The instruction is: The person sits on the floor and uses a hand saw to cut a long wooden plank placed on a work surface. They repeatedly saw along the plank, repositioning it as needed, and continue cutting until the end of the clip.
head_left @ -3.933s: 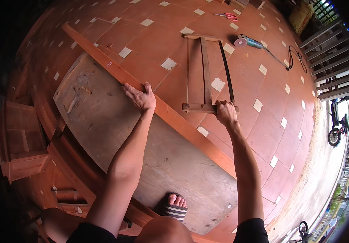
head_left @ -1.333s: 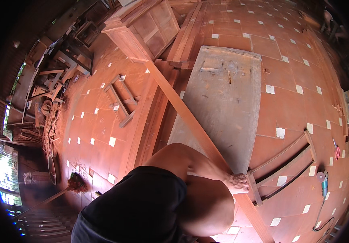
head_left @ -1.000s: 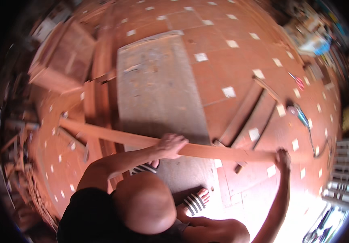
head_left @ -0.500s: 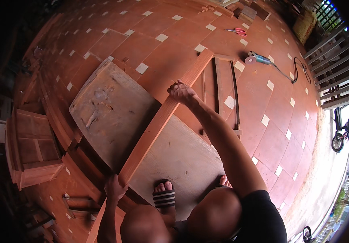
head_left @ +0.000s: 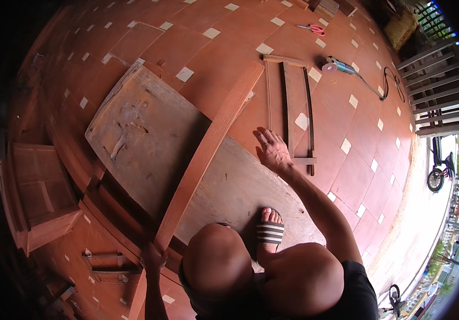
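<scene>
With my left hand (head_left: 153,257) fingers clamped on the wooden plank (head_left: 211,145) but right hand (head_left: 273,152) fingers apart, I could let it swivel.

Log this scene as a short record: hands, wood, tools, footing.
Left hand: closed around the plank near its lower end
Right hand: off the plank, fingers spread, at the near end of the saw; contact unclear
Plank: crosses over the grey board at a slant
Saw: wooden frame, on the tiled floor
Grinder: on the floor, right of the saw
Footing: one foot, in a striped sandal, on the grey board
</scene>
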`<state>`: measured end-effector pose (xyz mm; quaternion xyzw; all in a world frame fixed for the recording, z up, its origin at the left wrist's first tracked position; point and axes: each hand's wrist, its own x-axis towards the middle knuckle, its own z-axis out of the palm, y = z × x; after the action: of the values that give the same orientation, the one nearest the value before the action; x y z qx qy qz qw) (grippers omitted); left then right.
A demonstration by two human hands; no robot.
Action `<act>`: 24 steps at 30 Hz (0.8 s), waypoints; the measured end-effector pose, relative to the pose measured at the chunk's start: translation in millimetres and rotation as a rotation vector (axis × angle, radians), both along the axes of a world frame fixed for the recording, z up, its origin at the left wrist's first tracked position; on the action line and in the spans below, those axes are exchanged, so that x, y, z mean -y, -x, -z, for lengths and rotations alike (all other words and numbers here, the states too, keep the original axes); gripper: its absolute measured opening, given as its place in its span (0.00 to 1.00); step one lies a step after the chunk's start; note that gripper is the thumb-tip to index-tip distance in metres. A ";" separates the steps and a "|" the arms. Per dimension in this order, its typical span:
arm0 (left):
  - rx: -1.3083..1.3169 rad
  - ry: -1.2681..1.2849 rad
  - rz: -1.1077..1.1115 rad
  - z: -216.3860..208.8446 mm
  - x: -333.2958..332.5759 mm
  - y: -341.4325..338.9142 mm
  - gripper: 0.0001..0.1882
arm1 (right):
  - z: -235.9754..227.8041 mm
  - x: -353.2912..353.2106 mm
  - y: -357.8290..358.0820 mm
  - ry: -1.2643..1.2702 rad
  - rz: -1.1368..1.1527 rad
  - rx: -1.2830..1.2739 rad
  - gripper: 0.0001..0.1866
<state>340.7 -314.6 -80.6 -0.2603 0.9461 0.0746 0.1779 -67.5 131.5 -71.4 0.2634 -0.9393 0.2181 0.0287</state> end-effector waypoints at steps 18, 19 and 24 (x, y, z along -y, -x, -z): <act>-0.018 -0.045 -0.021 -216.0 69.7 91.3 0.25 | 240.4 -268.5 -14.1 -0.798 0.290 0.258 0.13; 0.019 -0.020 -0.018 -226.9 71.9 93.7 0.25 | 246.0 -268.2 -18.9 -0.854 0.251 0.254 0.12; 0.200 0.066 -0.019 -262.0 63.7 123.5 0.23 | 247.9 -227.4 -17.8 -1.106 0.112 0.223 0.13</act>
<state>217.2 -378.3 181.4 -0.2811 0.9231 0.0185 0.2618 -49.6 358.9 -319.3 0.1643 -0.9236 -0.2816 -0.2015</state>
